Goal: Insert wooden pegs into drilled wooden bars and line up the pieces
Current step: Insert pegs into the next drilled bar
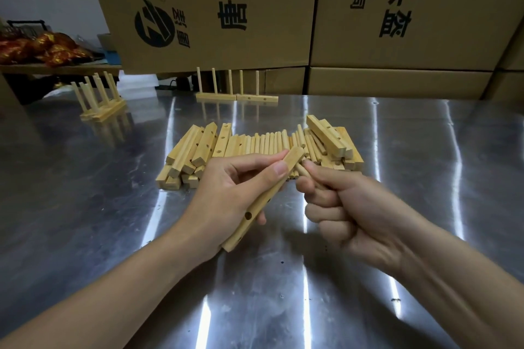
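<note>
left hand [226,190] with fingers tight around a drilled bar [243,228], right hand [351,207] with fingers tight on a peg [301,170]

Left hand [232,193]: grips the pale square-section wooden bar with drilled holes [246,224], thumb [279,170] flat along its upper face, fingers curled beneath.
Left forearm [113,292]: bare, rising from below-left of the bar.
Right hand [348,207]: fisted just right of the bar, pinching a short round wooden peg [299,169] at the bar's far end.
Right forearm [453,292]: bare, from below-right.
</note>
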